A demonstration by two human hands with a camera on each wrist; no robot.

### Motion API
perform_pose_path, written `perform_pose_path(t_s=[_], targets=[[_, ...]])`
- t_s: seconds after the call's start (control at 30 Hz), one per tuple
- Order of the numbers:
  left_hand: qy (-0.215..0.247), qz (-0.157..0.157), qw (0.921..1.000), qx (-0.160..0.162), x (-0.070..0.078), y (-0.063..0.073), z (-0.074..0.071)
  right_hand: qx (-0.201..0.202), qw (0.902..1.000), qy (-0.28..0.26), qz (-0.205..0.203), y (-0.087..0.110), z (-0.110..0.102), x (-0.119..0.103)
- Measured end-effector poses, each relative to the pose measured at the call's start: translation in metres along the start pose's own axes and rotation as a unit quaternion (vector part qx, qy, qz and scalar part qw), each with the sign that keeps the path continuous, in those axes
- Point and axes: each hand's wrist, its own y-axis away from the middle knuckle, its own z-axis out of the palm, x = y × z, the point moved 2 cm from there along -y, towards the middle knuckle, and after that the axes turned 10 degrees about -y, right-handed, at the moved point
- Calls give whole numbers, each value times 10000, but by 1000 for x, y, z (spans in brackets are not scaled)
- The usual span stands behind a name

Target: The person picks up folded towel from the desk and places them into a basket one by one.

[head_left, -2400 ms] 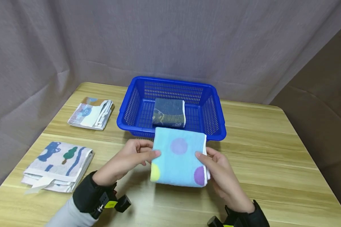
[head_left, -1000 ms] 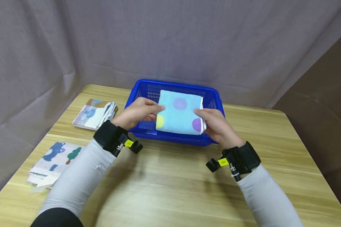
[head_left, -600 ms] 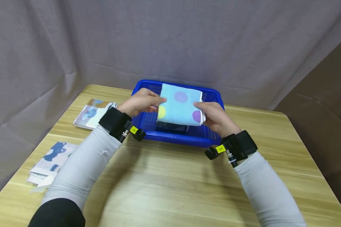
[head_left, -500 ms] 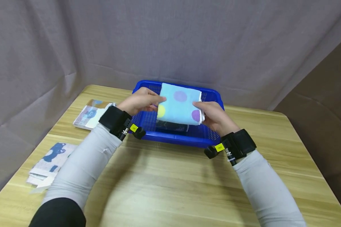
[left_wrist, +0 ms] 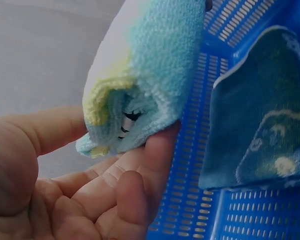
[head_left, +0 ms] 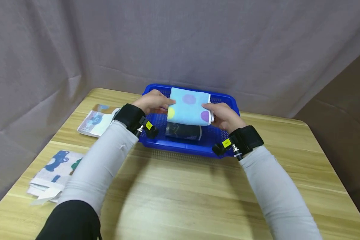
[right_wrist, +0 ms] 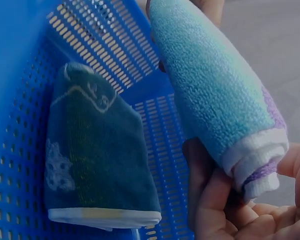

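Observation:
A folded light-blue towel [head_left: 188,106] with purple and yellow dots is held level over the blue basket [head_left: 180,144]. My left hand [head_left: 154,101] pinches its left edge, thumb on top and fingers beneath. At the opposite edge my right hand [head_left: 225,115] grips the folded layers the same way. Both wrist views show the light-blue towel raised above the basket floor. Below it lies a folded dark blue-green towel [head_left: 183,131] with a pale line drawing, partly hidden in the head view; the right wrist view shows that dark towel [right_wrist: 100,150] more fully.
Left of the basket lies a folded brown-and-white towel [head_left: 96,120], partly behind my left wrist. Nearer on the left is a folded white towel with a blue bear [head_left: 55,166], partly covered by my sleeve. A grey curtain [head_left: 180,40] hangs behind the wooden table [head_left: 180,193].
Both hands have carried the light-blue towel from in front of the basket to over its back half. The dark towel's front part has come back into sight below it.

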Motion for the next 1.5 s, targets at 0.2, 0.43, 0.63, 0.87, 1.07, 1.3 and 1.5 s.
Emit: perform_pose_path(t_s=[0.2, 0.43, 0.63, 0.87, 1.07, 1.3, 1.5], targets=[[-126, -244, 9996, -30, -1, -7, 1, -5, 9998, -40, 193, -10, 1, 2], [-3, -413, 9991, -87, -5, -12, 5, -11, 9992, 107, 398, -19, 0, 6], [-95, -639, 9979, -100, -12, -19, 10, -69, 9966, 461, 677, -23, -2, 11], [-106, -785, 9967, -174, -20, -29, 16, -202, 9891, 1023, 1036, -30, -5, 14], [-106, -870, 9959, -210, -21, -30, 22, -34, 9851, 1317, 1109, -38, -5, 19], [-8, -935, 9955, -171, -18, -25, 27, 383, 9775, 1810, 1010, -41, -4, 23], [-212, -884, 9958, -132, -23, -35, 32, 575, 9714, 2098, 956, -37, -4, 22]])
